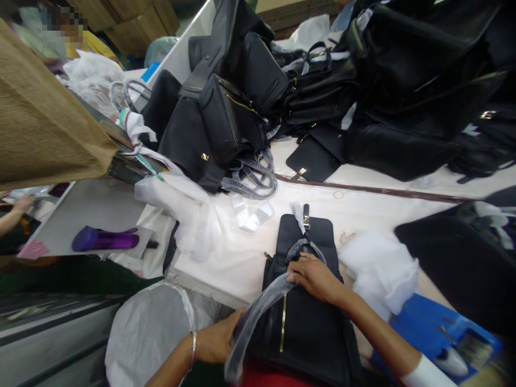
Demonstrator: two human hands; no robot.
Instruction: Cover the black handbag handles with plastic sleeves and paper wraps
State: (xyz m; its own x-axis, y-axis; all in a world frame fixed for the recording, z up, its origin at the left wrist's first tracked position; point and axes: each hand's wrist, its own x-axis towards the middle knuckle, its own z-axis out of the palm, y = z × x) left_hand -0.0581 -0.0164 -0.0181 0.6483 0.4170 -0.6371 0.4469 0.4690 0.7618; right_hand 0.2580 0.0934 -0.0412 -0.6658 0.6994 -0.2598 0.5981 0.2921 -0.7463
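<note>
I see a black bag (306, 322) lying flat on the white worktop (237, 258), just in front of me. My left hand (215, 341) has its fingers clamped on the lower end of a clear plastic wrap (258, 312) at the bag's left edge. My right hand (314, 277) rests on the bag, fingers closed on the wrap's upper end. Many black bags (226, 118) are piled behind

A bag workshop — black handbags (226, 123) heaped across the worktable (363, 209).
</note>
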